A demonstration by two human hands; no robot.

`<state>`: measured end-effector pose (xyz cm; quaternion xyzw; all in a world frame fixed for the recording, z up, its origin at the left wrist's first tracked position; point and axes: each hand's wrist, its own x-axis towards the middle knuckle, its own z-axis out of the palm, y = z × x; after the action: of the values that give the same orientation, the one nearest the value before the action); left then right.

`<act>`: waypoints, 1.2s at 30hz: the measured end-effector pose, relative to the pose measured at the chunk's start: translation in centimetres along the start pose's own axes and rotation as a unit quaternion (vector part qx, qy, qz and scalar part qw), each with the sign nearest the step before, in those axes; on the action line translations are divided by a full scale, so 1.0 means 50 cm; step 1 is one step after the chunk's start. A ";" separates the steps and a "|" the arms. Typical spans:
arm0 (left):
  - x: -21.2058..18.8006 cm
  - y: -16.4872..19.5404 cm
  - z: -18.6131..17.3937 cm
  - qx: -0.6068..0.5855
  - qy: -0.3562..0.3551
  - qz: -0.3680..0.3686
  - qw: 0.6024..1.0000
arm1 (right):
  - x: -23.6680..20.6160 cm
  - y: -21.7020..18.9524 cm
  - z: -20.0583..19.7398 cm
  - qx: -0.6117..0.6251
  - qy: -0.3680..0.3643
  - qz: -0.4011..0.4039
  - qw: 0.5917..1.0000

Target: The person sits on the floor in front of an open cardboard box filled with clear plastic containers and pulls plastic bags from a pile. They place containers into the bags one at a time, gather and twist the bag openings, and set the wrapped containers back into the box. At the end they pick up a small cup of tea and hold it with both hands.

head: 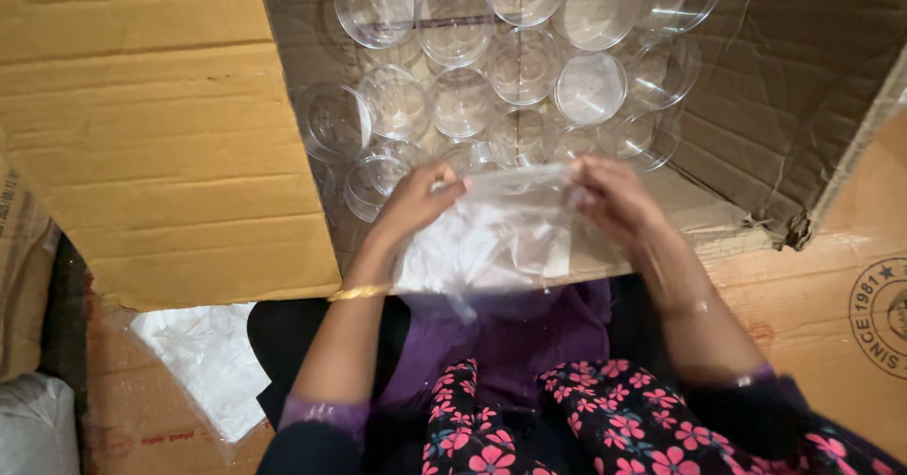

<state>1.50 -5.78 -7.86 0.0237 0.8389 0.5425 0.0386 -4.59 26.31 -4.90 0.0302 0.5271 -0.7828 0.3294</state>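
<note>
My left hand (416, 201) and my right hand (614, 196) both pinch the top edge of a clear plastic bag (505, 239), holding it stretched between them at the near rim of a large cardboard box (784, 107). Something white shows through the bag. Inside the box, just beyond my fingers, stand several clear round plastic containers (524, 64) packed close together in rows. A gold bangle sits on my left wrist.
The box's wide left flap (161, 126) lies open and flat. Another cardboard flap (831, 296) lies at the right. A white plastic sheet (208, 352) rests on wrapped cardboard at the lower left. My lap in purple and floral cloth fills the bottom.
</note>
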 end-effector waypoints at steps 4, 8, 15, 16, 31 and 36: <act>0.107 0.009 0.040 0.234 0.068 -0.095 0.965 | 0.170 0.019 0.019 -0.542 0.072 -0.064 0.835; 0.111 -0.007 0.081 0.245 0.066 -0.100 0.962 | 0.200 0.066 0.029 -0.273 0.067 -0.030 0.959; 0.157 -0.090 0.087 -0.149 -0.020 -0.021 0.988 | 0.142 0.043 0.017 -0.272 0.029 0.164 0.948; 0.161 -0.102 0.090 -0.175 -0.021 0.033 0.984 | 0.150 0.040 0.025 -0.335 0.026 0.215 0.917; 0.099 0.104 0.051 -0.173 0.074 0.030 0.982 | 0.088 -0.008 0.084 0.124 -0.027 -0.020 0.992; 0.101 0.293 0.110 -0.125 0.003 0.246 0.961 | -0.156 -0.074 0.153 0.264 -0.082 -0.042 0.960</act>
<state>-3.07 5.66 3.03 0.2223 0.7328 0.6358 -0.0961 1.75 24.45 4.54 0.0300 0.2740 -0.9068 0.3189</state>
